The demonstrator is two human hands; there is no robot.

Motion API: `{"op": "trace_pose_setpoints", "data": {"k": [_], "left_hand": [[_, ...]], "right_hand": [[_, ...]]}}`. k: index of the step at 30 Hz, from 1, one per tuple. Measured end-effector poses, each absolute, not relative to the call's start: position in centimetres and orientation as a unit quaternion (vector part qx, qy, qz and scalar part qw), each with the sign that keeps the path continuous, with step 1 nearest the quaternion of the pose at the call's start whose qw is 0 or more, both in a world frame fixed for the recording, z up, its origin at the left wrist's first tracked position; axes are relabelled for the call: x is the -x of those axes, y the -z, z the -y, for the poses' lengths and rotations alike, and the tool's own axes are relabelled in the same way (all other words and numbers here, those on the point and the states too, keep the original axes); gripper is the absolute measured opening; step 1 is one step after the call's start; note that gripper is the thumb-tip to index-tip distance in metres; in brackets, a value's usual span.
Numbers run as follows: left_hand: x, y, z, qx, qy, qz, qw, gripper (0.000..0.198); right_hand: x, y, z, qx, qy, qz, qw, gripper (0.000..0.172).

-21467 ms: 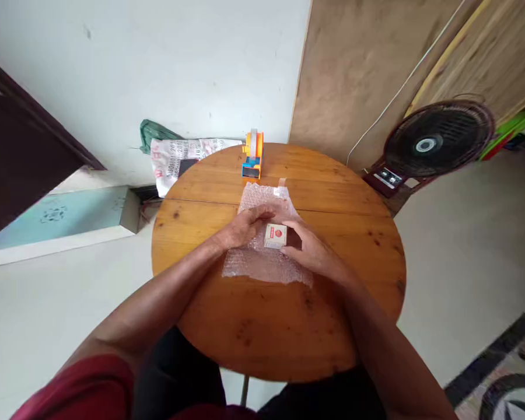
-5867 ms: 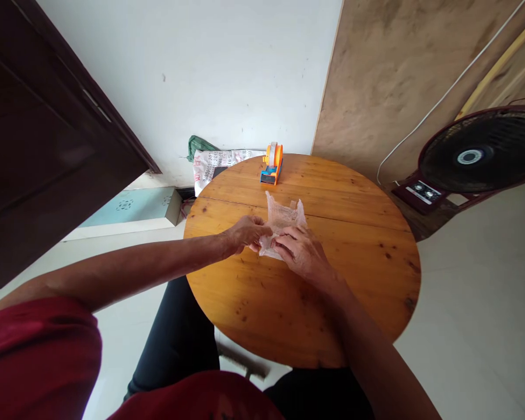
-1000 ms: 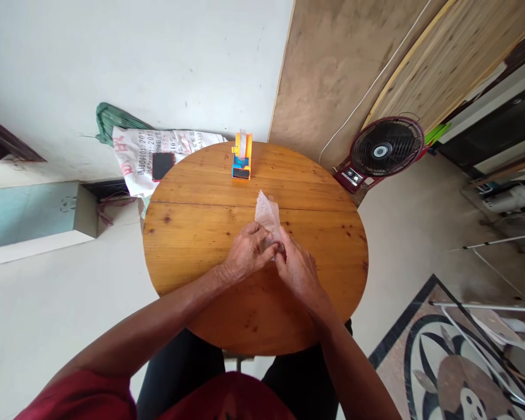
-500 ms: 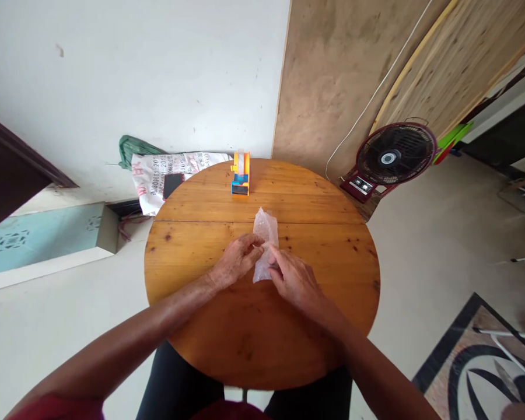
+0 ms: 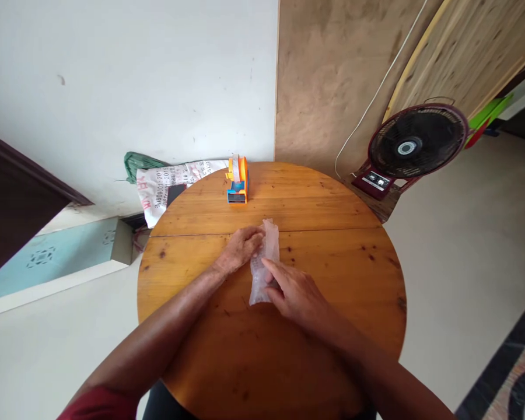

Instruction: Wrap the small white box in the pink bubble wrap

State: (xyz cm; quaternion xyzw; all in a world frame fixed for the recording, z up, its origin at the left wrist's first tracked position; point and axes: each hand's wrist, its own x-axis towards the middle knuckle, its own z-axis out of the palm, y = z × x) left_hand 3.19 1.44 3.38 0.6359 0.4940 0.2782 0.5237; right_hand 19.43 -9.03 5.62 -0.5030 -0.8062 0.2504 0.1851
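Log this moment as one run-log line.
surface: round wooden table | item: bubble-wrap bundle lying mid-table | left hand: grips far end | right hand: presses near half | far edge: orange tape dispenser

Both your bare arms reach forward and draw together toward the middle. Your left forearm (image 5: 175, 318) comes in from the lower left and runs up and to the right with the wrist straight. Your left grip (image 5: 241, 248) sits knuckles up, its fingers (image 5: 254, 240) curled inward. Your right forearm (image 5: 367, 364) enters from the lower right and angles up and to the left. Your right grip (image 5: 295, 293) lies palm down, its fingers (image 5: 273, 274) stretched forward and pressing downward. The left grip is farther out than the right. The two are near each other, fingertips close, apparently not touching.
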Motion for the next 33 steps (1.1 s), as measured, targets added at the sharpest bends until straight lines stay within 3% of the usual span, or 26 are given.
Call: {"op": "trace_pose_setpoints", "data": {"k": [5,10,17,23,33], "left_hand": [[-3.4,-3.2,-1.3,-0.628,-0.278,-0.511,0.517,0.047],[-3.4,-3.4,-1.4,-0.642,-0.287,-0.532,0.471,0.036],[-2.6,-3.4,-1.8,-0.615,-0.279,-0.514,0.529,0.027],[-2.2,-4.2,-1.7,-0.547,-0.234,-0.489,0.638,0.029],[-2.3,-5.5,-1.1,-0.496,-0.188,-0.507,0.679,0.019]], "right_hand": [[-19.5,-5.1,9.3,0.484,-0.206,0.822,0.221,0.049],[-19.3,-4.7,9.6,0.474,-0.147,0.832,0.247,0.044],[-19.5,-4.7,9.6,0.46,-0.088,0.845,0.258,0.037],[-19.5,-4.9,9.6,0.458,-0.052,0.854,0.242,0.026],[-19.6,-5.0,9.5,0.458,-0.056,0.853,0.242,0.031]]}}
